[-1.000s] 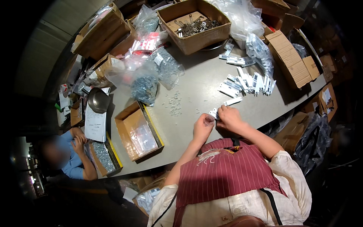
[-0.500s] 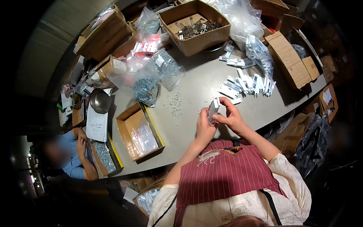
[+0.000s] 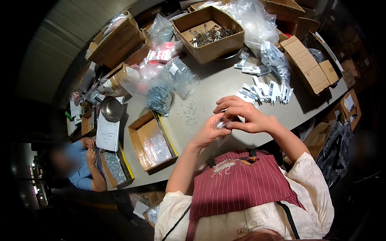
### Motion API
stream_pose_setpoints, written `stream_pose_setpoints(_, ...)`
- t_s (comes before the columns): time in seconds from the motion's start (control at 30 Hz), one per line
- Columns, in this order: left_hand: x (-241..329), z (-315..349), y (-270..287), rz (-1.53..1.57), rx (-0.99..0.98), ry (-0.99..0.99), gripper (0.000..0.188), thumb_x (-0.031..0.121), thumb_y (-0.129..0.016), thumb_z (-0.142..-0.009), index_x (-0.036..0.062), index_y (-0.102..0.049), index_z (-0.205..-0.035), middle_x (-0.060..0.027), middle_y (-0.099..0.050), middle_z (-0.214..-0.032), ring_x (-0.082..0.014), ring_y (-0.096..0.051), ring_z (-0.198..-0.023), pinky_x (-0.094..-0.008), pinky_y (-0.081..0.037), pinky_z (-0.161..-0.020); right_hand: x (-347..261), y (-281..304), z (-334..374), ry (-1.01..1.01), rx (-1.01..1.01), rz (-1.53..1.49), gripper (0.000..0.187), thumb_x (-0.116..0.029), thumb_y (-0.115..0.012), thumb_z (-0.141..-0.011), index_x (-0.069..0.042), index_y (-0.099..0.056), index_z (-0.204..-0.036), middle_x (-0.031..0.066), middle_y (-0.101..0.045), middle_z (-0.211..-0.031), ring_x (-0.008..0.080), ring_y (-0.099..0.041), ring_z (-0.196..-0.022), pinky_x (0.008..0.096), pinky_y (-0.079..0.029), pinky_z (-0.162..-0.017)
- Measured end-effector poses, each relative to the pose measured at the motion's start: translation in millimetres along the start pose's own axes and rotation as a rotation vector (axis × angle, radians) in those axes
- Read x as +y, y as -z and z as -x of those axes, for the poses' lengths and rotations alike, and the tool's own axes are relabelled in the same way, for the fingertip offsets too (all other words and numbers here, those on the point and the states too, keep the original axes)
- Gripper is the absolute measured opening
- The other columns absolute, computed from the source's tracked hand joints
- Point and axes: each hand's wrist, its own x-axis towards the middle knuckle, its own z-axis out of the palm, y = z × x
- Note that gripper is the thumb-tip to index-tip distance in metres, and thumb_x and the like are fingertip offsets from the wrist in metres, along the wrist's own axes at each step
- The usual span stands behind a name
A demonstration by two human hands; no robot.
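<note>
Close in front of my apron, my left hand point(image 3: 206, 131) is closed round a small clear plastic bag point(image 3: 220, 123). From the right, my right hand point(image 3: 251, 117) reaches over it, with thumb and fingertips pinching the bag's upper part. What lies inside the bag is mostly hidden by my fingers. Just beyond my hands lies a pile of white and grey flat strip-shaped parts point(image 3: 261, 90). To the left of them, small screws point(image 3: 189, 112) are scattered on the grey table point(image 3: 213, 84).
An open carton point(image 3: 150, 140) with clear bags stands left, beside a tray of screws point(image 3: 114, 166). A carton of metal parts point(image 3: 209, 34) is at the back. Bagged screws point(image 3: 159, 98), a metal bowl point(image 3: 111, 109) and a cardboard box point(image 3: 305, 66) surround the work area. Another person point(image 3: 82, 164) sits far left.
My right hand has swung over the top of the bag, its back now upward. The flat parts visible in my hands earlier are now covered by fingers. The view has shifted slightly.
</note>
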Motion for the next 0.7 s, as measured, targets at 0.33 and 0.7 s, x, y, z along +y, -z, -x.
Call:
stream_pose_setpoints(0.33,31.8,6.6,-0.4,-0.024,0.228,-0.041,0.030,0.020,-0.067,-0.099,-0.0041,-0.069,-0.117,-0.0039,-0.071,-0.100,-0.0081,-0.066,-0.088,-0.0244,-0.052,-0.081,-3.4,36.3,-26.9,-0.417,0.237,-0.401,0.020,-0.011,-0.075,-0.096,0.004,-0.070,-0.106,0.0067,-0.071,-0.093,0.0108,-0.068,-0.081,0.0266,-0.056,-0.072)
stream_pose_setpoints(0.7,37.4,17.7,-8.8,0.060,0.183,-0.101,0.041,0.025,-0.065,-0.099,-0.0050,-0.064,-0.127,-0.0080,-0.072,-0.106,-0.0135,-0.071,-0.090,-0.0305,-0.059,-0.081,-16.7,41.1,-33.2,-0.454,0.200,-0.573,0.019,-0.016,-0.075,-0.097,0.002,-0.068,-0.093,0.0030,-0.068,-0.078,0.0088,-0.066,-0.067,0.0238,-0.053,-0.060)
